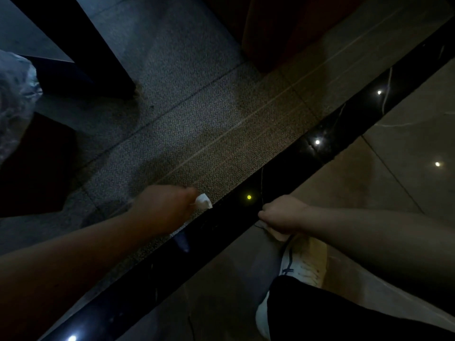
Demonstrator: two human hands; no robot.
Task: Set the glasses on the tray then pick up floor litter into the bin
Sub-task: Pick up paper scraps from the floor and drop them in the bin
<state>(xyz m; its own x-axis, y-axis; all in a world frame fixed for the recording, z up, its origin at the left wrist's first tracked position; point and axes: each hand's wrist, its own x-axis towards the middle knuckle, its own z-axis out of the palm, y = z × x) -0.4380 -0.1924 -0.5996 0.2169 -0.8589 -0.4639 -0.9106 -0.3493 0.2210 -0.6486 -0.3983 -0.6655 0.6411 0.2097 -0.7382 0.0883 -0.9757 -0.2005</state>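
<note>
Fingers [194, 201] of left hand [165, 207] pinch white litter [203, 201] | no writing legible

— From where is the scene viewed?
— A single head-worn wide-angle view is given, aimed steeply down at the floor. The carpet [197, 124] is seen toward 11 o'clock and a black polished strip [320, 148] is run from 7 to 1 o'clock.
— How near?
— Close: both forearms are reached in from the bottom edge.
</note>
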